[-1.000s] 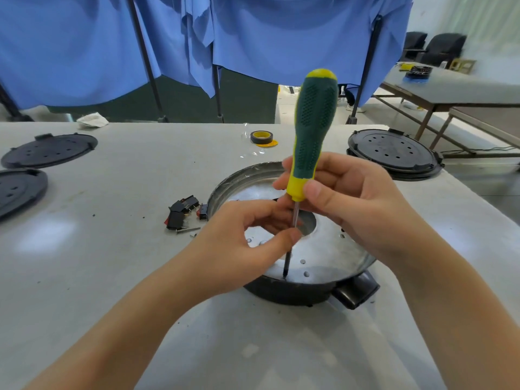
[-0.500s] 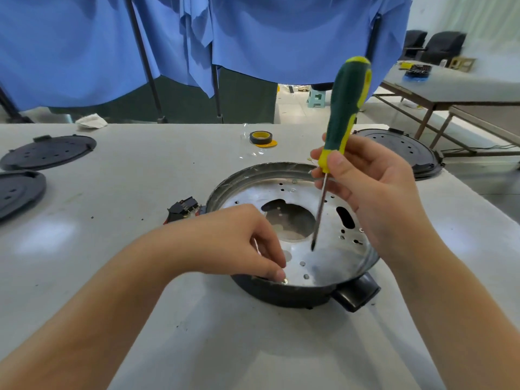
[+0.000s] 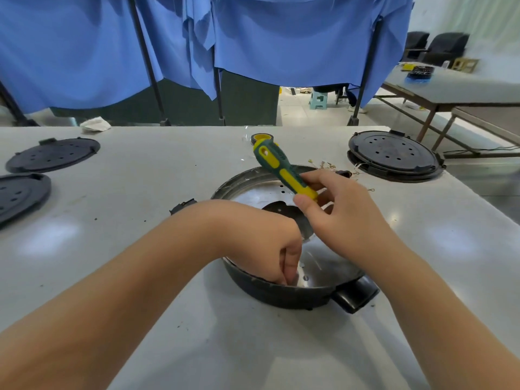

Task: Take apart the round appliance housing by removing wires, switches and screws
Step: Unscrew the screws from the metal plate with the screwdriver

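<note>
Round appliance housing (image 3: 284, 294) sits near you at the middle of the pale grey desk (image 3: 140, 187), its shiny perforated metal plate facing up. Blue cloth (image 3: 281, 38) hangs on dark poles beyond the far edge, and a second table (image 3: 464, 88) stands far right. Black round covers lie far left (image 3: 53, 154), at the left edge (image 3: 19, 195) and far right (image 3: 394, 154); a tape roll (image 3: 260, 137) rests behind the housing. No writing is readable. Your left hand (image 3: 270, 249) reaches down inside the near rim, fingers curled; whether they pinch anything is hidden. Your right hand (image 3: 340, 212) grips a green-and-yellow screwdriver (image 3: 281, 168), handle tilted far-left.
</note>
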The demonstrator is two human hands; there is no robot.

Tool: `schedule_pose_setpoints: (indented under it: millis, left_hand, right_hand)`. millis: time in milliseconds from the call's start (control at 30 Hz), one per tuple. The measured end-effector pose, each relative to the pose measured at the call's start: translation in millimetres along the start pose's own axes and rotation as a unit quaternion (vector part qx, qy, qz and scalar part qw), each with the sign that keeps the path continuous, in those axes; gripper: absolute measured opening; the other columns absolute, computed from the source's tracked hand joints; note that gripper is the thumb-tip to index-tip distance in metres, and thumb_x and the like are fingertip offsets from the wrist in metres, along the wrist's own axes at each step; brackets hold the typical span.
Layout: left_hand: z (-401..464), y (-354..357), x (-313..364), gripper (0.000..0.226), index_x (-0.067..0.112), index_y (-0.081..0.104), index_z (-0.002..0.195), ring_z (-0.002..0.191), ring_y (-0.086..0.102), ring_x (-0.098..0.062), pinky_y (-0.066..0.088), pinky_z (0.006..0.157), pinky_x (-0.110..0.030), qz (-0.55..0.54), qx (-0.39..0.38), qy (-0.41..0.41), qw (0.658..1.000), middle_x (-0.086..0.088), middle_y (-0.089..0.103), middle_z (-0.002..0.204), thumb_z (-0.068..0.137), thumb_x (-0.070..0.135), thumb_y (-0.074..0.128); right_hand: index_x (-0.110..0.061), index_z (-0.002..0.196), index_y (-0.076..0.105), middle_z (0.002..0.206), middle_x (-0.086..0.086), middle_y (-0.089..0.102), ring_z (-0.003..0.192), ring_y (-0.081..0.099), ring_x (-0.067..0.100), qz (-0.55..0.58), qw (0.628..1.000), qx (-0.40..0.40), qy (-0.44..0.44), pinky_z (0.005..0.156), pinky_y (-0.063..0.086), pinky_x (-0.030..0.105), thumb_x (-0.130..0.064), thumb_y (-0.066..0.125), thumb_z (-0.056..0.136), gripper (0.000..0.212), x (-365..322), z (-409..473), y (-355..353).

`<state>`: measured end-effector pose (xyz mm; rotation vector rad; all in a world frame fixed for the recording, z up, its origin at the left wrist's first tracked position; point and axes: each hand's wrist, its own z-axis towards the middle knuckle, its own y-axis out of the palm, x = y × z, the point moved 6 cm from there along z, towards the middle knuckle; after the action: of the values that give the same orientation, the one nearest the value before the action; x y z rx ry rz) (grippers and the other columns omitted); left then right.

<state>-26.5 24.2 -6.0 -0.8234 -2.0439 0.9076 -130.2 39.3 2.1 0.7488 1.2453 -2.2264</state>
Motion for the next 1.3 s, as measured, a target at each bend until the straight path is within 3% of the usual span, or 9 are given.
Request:
schedule_pose_setpoints:
  millis: [167, 300, 433, 767, 1000, 1067, 1167, 1233, 1300]
  left_hand:
    - [1.4, 2.0, 0.4, 0.011, 0.025, 0.063, 0.090, 0.053, 0.045, 0.026, 0.033, 0.045, 0.004, 0.027, -0.005, 0.013, 1.000, 0.021, 0.051, 0.068, 0.092, 0.015, 0.059]
    - [2.0, 2.6, -0.7, 0.011, 0.024, 0.064, 0.090, 0.054, 0.045, 0.025, 0.034, 0.047, 0.004, 0.032, -0.008, 0.012, 0.999, 0.021, 0.051, 0.070, 0.092, 0.015, 0.059]
    - [3.7, 2.2, -1.1, 0.013, 0.027, 0.061, 0.085, 0.055, 0.047, 0.023, 0.034, 0.048, 0.004, 0.040, -0.016, 0.013, 0.999, 0.020, 0.052, 0.069, 0.091, 0.015, 0.059]
    - [0.5, 0.9, -3.6, 0.007, 0.029, 0.061, 0.087, 0.059, 0.047, 0.021, 0.035, 0.051, 0.004, 0.035, 0.003, 0.009, 0.999, 0.017, 0.054, 0.071, 0.092, 0.024, 0.059]
    - [-10.2, -7.5, -0.6, 0.006, 0.033, 0.057, 0.088, 0.077, 0.057, -0.003, 0.042, 0.063, -0.005, 0.035, 0.028, 0.015, 0.999, 0.014, 0.062, 0.084, 0.094, 0.032, 0.057]
    - [-16.4, -14.8, -2.2, 0.005, 0.033, 0.057, 0.088, 0.082, 0.060, -0.004, 0.046, 0.070, -0.015, 0.014, 0.038, 0.019, 0.999, 0.010, 0.067, 0.089, 0.093, 0.032, 0.057]
    - [-31.1, -30.1, -8.0, 0.008, 0.036, 0.058, 0.084, 0.075, 0.060, -0.003, 0.049, 0.066, -0.019, -0.033, 0.075, 0.038, 0.996, 0.013, 0.067, 0.081, 0.092, 0.036, 0.057]
    - [-43.9, -38.8, -16.2, 0.007, 0.037, 0.060, 0.084, 0.067, 0.060, 0.001, 0.046, 0.058, -0.012, -0.089, 0.107, 0.061, 0.988, 0.014, 0.069, 0.080, 0.091, 0.037, 0.058]
    - [-57.7, -41.6, -30.7, 0.006, 0.035, 0.063, 0.085, 0.067, 0.061, 0.002, 0.046, 0.060, -0.012, -0.153, 0.129, 0.087, 0.976, 0.012, 0.071, 0.081, 0.089, 0.040, 0.061]
  right_hand:
    - [-0.025, 0.123, 0.058, 0.103, -0.015, 0.059, 0.085, 0.053, 0.004, -0.053, 0.995, -0.072, -0.033, 0.078, 0.043, 0.021, -0.026, 0.062, 0.089, 0.034, -5.9, -3.1, 11.3]
    - [-0.019, 0.132, 0.051, 0.124, -0.001, 0.058, 0.110, 0.051, 0.016, -0.138, 0.982, -0.124, -0.040, 0.086, 0.033, 0.021, -0.025, 0.054, 0.094, 0.038, -7.9, -3.4, 23.0]
    - [-0.019, 0.133, 0.047, 0.129, 0.003, 0.054, 0.116, 0.050, 0.022, -0.191, 0.965, -0.178, -0.019, 0.095, 0.041, 0.034, -0.026, 0.046, 0.098, 0.037, -7.8, -3.8, 31.8]
    - [-0.019, 0.133, 0.047, 0.127, 0.003, 0.054, 0.116, 0.050, 0.022, -0.197, 0.959, -0.204, -0.007, 0.097, 0.041, 0.038, -0.025, 0.045, 0.098, 0.036, -7.2, -3.7, 34.3]
    - [-0.018, 0.131, 0.049, 0.125, 0.003, 0.056, 0.116, 0.050, 0.022, -0.178, 0.962, -0.205, -0.010, 0.095, 0.042, 0.036, -0.022, 0.046, 0.097, 0.035, -6.1, -4.5, 32.2]
    - [-0.017, 0.121, 0.055, 0.115, 0.003, 0.059, 0.108, 0.053, 0.023, -0.165, 0.965, -0.202, -0.017, 0.089, 0.044, 0.038, -0.018, 0.046, 0.095, 0.028, -7.1, -5.5, 31.1]
    - [-0.018, 0.110, 0.057, 0.104, 0.001, 0.059, 0.097, 0.054, 0.021, -0.150, 0.969, -0.194, -0.025, 0.084, 0.045, 0.040, -0.021, 0.045, 0.094, 0.020, -8.8, -7.4, 28.9]
    - [-0.020, 0.113, 0.055, 0.103, -0.002, 0.057, 0.095, 0.054, 0.019, -0.148, 0.970, -0.192, -0.029, 0.084, 0.045, 0.039, -0.024, 0.045, 0.095, 0.021, -8.9, -7.9, 28.5]
    - [-0.022, 0.122, 0.053, 0.105, -0.005, 0.056, 0.094, 0.057, 0.017, -0.141, 0.972, -0.187, -0.025, 0.085, 0.047, 0.038, -0.028, 0.046, 0.097, 0.027, -7.9, -8.0, 28.1]
